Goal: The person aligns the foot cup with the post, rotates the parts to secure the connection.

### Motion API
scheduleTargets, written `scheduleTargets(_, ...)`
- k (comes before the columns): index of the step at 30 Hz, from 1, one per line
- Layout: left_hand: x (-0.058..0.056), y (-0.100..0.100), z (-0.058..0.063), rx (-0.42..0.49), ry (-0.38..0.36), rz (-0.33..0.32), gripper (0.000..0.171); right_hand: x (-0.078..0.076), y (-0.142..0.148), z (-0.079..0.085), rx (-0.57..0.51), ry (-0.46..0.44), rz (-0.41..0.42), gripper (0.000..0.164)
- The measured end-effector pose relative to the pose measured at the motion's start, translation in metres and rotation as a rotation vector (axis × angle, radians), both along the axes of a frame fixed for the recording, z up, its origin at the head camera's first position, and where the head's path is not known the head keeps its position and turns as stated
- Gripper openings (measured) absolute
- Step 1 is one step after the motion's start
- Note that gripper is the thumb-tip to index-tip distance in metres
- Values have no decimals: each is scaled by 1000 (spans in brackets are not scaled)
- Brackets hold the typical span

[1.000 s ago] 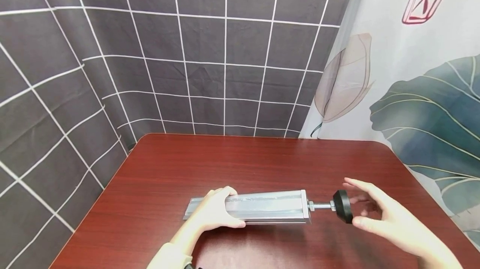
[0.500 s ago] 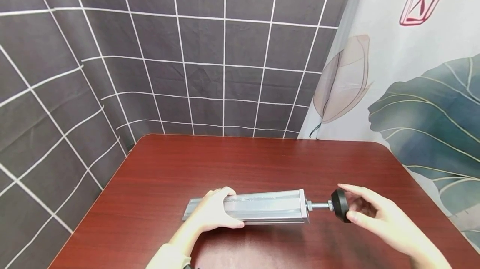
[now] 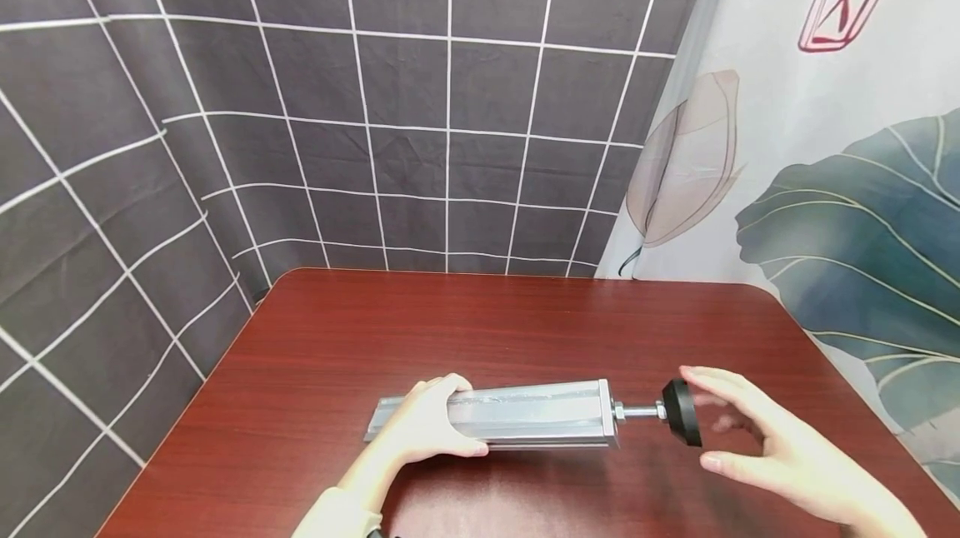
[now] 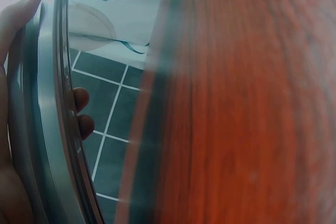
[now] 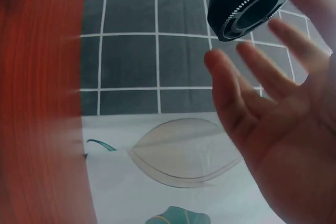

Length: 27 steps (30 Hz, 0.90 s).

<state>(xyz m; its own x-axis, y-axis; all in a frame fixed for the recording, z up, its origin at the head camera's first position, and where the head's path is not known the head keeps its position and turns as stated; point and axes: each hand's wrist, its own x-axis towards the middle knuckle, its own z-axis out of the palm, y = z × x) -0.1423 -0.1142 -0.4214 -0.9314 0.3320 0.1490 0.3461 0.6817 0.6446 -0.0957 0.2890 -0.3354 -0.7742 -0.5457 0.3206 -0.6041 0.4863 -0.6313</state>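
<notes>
A silver aluminium profile lies crosswise in the head view. My left hand grips its left part, thumb on the near side. In the left wrist view, fingertips show past the far edge of the profile. From the end plate at its right end a threaded rod with nuts sticks out, bearing a black round levelling foot. My right hand is just right of the foot, fingers and thumb spread apart. The right wrist view shows the toothed underside of the foot beyond the fingers.
A reddish-brown wooden table lies under the work. Behind and to the left hangs a dark grey curtain with white grid lines. A white curtain with leaf prints hangs at the right.
My right hand moved left and its fingers closed onto the foot's rim, then the thumb and fingers spread away from it again. My left hand and the profile stayed put.
</notes>
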Motion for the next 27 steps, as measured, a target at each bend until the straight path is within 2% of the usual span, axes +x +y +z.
scheduleTargets(2, 0, 0, 0, 1, 1, -1, 62, -2, 0, -4, -35, 10, 25, 77)
scheduleTargets(4, 0, 0, -1, 1, 1, -3, 62, -3, 0, -9, -72, 12, 14, 72)
scheduleTargets(10, -1, 0, -2, -2, 8, -8, 63, -5, -5, -14, -47, -3, -143, 51)
scheduleTargets(13, -1, 0, -2, -1, 8, -6, 63, -5, -5, -11, -23, -17, -173, 47)
scheduleTargets(16, 0, 1, -2, 1, 3, -4, 63, -3, -3, -5, -11, 0, -143, 60)
scheduleTargets(20, 0, 1, -1, 0, 3, -7, 63, 0, 2, 2, 11, 24, -52, 80)
scheduleTargets(24, 0, 1, -1, 5, 6, -8, 63, 0, 4, 1, 13, 31, 29, 79)
scheduleTargets(27, -1, 1, -1, 5, 6, -8, 63, -2, 2, -4, -39, 31, 36, 73)
